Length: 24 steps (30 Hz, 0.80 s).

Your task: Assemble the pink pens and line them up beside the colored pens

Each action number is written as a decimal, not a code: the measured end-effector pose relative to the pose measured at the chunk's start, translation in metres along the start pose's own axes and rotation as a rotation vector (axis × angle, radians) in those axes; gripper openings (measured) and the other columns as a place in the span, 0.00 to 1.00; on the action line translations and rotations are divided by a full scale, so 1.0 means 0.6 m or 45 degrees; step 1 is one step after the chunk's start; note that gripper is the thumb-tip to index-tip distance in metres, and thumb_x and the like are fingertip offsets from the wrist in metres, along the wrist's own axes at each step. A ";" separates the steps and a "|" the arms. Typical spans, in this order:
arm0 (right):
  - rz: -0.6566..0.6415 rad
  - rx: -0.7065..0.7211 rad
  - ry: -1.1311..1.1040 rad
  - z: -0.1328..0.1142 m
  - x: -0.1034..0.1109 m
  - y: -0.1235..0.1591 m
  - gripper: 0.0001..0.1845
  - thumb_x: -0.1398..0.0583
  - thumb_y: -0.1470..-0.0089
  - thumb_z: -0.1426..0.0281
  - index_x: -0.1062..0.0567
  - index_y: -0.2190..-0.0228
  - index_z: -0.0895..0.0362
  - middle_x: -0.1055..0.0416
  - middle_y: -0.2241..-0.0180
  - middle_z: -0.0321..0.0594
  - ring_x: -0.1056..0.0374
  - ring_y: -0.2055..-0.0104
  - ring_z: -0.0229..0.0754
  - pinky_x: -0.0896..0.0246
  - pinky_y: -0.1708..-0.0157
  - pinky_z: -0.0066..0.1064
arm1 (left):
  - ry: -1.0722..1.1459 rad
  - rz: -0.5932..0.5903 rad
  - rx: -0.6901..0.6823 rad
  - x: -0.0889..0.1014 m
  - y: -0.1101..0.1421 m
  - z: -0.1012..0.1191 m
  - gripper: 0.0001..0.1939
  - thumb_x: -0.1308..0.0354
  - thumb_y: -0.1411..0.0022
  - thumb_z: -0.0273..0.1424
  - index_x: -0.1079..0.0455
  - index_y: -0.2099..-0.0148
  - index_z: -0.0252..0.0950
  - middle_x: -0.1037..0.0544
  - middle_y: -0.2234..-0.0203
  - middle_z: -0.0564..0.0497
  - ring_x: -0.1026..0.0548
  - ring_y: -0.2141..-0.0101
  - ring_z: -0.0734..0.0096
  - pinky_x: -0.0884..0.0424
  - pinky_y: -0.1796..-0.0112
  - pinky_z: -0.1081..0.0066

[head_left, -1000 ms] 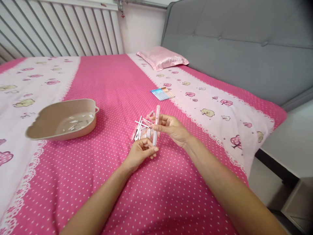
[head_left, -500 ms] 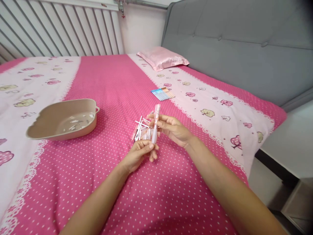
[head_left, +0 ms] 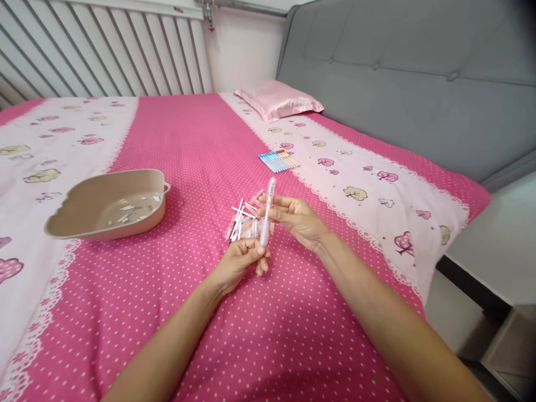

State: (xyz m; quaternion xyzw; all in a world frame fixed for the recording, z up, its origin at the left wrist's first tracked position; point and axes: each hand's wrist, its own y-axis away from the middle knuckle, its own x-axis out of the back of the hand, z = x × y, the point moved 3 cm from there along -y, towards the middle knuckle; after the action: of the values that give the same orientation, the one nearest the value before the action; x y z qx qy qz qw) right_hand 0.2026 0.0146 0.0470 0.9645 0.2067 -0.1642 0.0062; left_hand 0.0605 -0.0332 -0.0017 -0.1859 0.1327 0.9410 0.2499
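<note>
Between my two hands stands a slim pen (head_left: 267, 215), pale pink and translucent, tilted slightly to the right at the top. Its lower end is pinched by the thumb and fingers of my left hand (head_left: 240, 261). My right hand (head_left: 298, 221) grips it around the middle with thumb and fingertips. Just behind the hands lies a loose pile of pen parts (head_left: 239, 219), with thin white sticks and pink clear pieces; my fingers cover some of it.
A beige plastic basin (head_left: 104, 184) with small white and dark pieces inside sits at the left. Farther back lies a row of blue and orange-brown pens (head_left: 278, 161). A pink pillow (head_left: 278, 99) rests by the grey headboard (head_left: 402, 67). Pink dotted bedding (head_left: 176, 134) lies underneath.
The pen has turned a little in my fingers, so its printed markings show differently, and its top leans slightly more to the right. Both hands stay in nearly the same place.
</note>
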 end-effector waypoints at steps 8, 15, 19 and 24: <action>0.015 -0.012 0.041 0.000 -0.001 0.001 0.19 0.32 0.58 0.68 0.23 0.60 0.54 0.22 0.68 0.38 0.27 0.61 0.40 0.37 0.52 0.40 | -0.097 0.068 -0.029 0.003 -0.001 0.000 0.17 0.32 0.54 0.39 0.29 0.73 0.30 0.24 0.84 0.51 0.30 0.83 0.79 0.35 0.78 0.78; 0.031 -0.016 0.046 0.003 0.001 0.000 0.19 0.31 0.60 0.68 0.22 0.61 0.55 0.22 0.66 0.39 0.27 0.61 0.40 0.39 0.50 0.39 | -0.167 0.099 -0.076 0.003 -0.002 0.002 0.16 0.32 0.52 0.38 0.30 0.75 0.30 0.23 0.82 0.50 0.29 0.83 0.78 0.34 0.78 0.77; 0.037 -0.026 0.035 0.003 0.001 -0.001 0.19 0.30 0.61 0.68 0.22 0.62 0.56 0.22 0.67 0.39 0.27 0.62 0.40 0.39 0.50 0.39 | -0.180 0.105 -0.094 0.003 -0.002 0.001 0.16 0.32 0.52 0.38 0.30 0.75 0.30 0.23 0.82 0.50 0.29 0.83 0.79 0.33 0.78 0.78; 0.054 -0.036 0.040 0.004 0.001 -0.001 0.21 0.30 0.62 0.67 0.23 0.63 0.57 0.22 0.69 0.39 0.27 0.63 0.41 0.37 0.52 0.39 | -0.208 0.128 -0.085 0.003 -0.002 0.000 0.16 0.32 0.53 0.38 0.30 0.76 0.30 0.22 0.82 0.50 0.28 0.83 0.79 0.33 0.78 0.79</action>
State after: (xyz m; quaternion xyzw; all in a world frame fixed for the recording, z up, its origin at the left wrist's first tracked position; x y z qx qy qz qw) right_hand 0.2023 0.0156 0.0446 0.9709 0.1885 -0.1461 0.0200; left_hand 0.0599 -0.0315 -0.0025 -0.1100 0.0895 0.9683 0.2058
